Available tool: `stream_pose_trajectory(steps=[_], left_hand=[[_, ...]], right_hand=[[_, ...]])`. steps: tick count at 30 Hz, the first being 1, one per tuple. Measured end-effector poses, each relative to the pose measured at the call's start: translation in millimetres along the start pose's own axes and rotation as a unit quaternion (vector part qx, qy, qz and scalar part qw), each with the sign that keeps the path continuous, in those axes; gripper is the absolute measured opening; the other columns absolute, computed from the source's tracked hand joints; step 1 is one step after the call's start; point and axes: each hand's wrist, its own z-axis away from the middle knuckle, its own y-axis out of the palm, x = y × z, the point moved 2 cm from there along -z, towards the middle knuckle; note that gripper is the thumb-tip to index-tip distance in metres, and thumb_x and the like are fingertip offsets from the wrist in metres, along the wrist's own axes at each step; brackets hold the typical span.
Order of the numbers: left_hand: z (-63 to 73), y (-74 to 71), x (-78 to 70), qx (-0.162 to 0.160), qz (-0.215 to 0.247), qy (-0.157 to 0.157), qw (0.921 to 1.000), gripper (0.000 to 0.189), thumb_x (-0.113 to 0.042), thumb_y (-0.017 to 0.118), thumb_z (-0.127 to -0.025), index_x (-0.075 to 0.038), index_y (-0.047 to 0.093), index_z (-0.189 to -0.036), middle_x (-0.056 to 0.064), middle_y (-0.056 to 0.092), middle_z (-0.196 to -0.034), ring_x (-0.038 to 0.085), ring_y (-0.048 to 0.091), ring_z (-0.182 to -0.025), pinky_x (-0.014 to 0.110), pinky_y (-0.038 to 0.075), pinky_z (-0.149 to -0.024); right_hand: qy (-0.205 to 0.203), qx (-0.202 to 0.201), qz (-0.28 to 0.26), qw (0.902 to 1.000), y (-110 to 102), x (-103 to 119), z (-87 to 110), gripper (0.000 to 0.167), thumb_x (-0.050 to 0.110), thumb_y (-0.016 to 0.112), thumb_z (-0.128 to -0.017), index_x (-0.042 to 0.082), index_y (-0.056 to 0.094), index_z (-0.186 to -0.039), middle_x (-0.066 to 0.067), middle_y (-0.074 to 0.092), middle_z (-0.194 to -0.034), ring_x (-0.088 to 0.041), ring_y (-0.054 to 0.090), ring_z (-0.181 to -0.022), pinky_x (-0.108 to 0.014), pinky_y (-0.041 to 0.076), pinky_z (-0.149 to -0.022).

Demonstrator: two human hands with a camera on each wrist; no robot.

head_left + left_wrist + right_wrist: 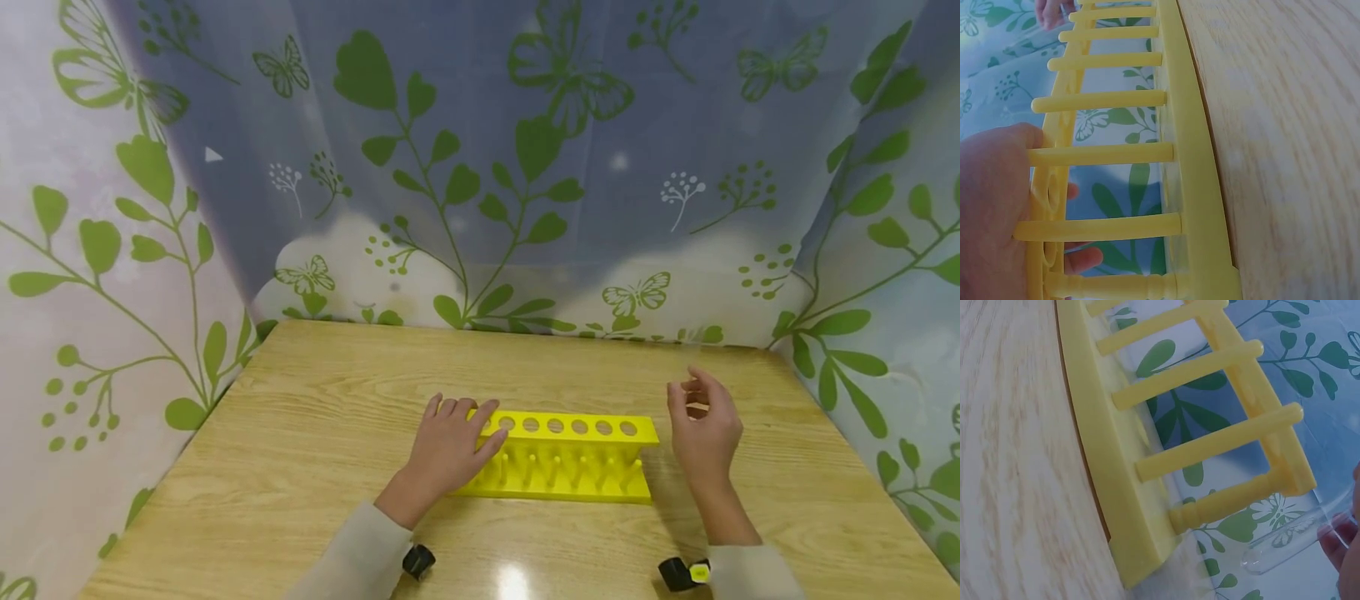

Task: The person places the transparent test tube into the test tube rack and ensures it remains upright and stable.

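Note:
A yellow test tube rack (570, 492) stands upright on the table, with a row of round holes on top and several pegs below. At its left end my left hand (450, 446) grips the upper rail; fingertips show behind the rail in the left wrist view. Just off the rack's right end, my right hand (708, 429) is raised with curled fingers. In the right wrist view it pinches a clear glass test tube (1288, 542), whose rounded end points toward the rack's end post (1229, 503). The tube is barely visible in the head view.
A pale wooden table (337, 367) lies under the rack. Patterned cloth with leaves and butterflies (480, 167) hangs behind it and along both sides. Black wrist devices (418, 561) sit at the sleeve cuffs.

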Motion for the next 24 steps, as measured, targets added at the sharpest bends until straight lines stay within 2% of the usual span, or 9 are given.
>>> stream_pose_trajectory(steps=[4, 13, 15, 20, 24], left_hand=[[-0.3, 0.1, 0.0, -0.003, -0.004, 0.001, 1.0, 0.051, -0.053, 0.041, -0.1, -0.023, 0.05, -0.14, 0.008, 0.059, -0.122, 0.031, 0.055, -0.113, 0.055, 0.029, -0.109], [-0.2, -1.7, 1.6, -0.005, -0.009, -0.002, 0.9999, 0.053, -0.054, 0.041, -0.1, -0.023, 0.049, -0.142, 0.006, 0.059, -0.123, 0.029, 0.055, -0.113, 0.053, 0.03, -0.109], [0.0, -2.3, 1.5, -0.004, -0.007, -0.003, 1.0, 0.053, -0.054, 0.042, -0.1, -0.023, 0.049, -0.142, 0.006, 0.058, -0.123, 0.03, 0.054, -0.113, 0.053, 0.03, -0.109], [-0.1, -2.1, 0.2, -0.001, 0.003, 0.0, 1.0, 0.052, -0.053, 0.042, -0.1, -0.022, 0.049, -0.142, 0.007, 0.058, -0.123, 0.03, 0.054, -0.114, 0.054, 0.029, -0.109], [-0.2, -2.0, 0.3, 0.003, 0.007, 0.0, 1.0, 0.052, -0.053, 0.041, -0.1, -0.022, 0.049, -0.142, 0.007, 0.058, -0.123, 0.03, 0.054, -0.114, 0.055, 0.029, -0.109]], right_hand=[[-0.012, -0.028, -0.026, 0.9992, -1.1, 7.7, -0.2, 0.031, 0.0, 0.069, -0.087, -0.007, 0.064, -0.116, -0.02, 0.063, -0.091, 0.014, 0.051, -0.081, -0.002, 0.043, -0.07], [-0.026, -0.058, -0.073, 0.9953, -3.2, 24.9, -3.8, 0.031, -0.012, 0.066, -0.083, -0.014, 0.061, -0.113, -0.022, 0.06, -0.089, 0.008, 0.053, -0.082, -0.003, 0.044, -0.071], [-0.027, -0.068, -0.085, 0.9937, -4.5, 32.2, -5.1, 0.03, -0.013, 0.065, -0.083, -0.016, 0.06, -0.112, -0.018, 0.059, -0.088, 0.006, 0.053, -0.081, -0.004, 0.044, -0.071], [-0.02, -0.086, -0.109, 0.9901, -12.0, 49.2, -6.7, 0.028, -0.012, 0.064, -0.084, -0.018, 0.059, -0.111, 0.007, 0.056, -0.091, 0.003, 0.054, -0.081, -0.005, 0.045, -0.072], [-0.016, -0.098, -0.133, 0.9861, -15.5, 53.9, -7.1, 0.028, -0.011, 0.063, -0.085, -0.02, 0.057, -0.111, 0.013, 0.055, -0.091, 0.001, 0.054, -0.08, -0.007, 0.046, -0.072]])
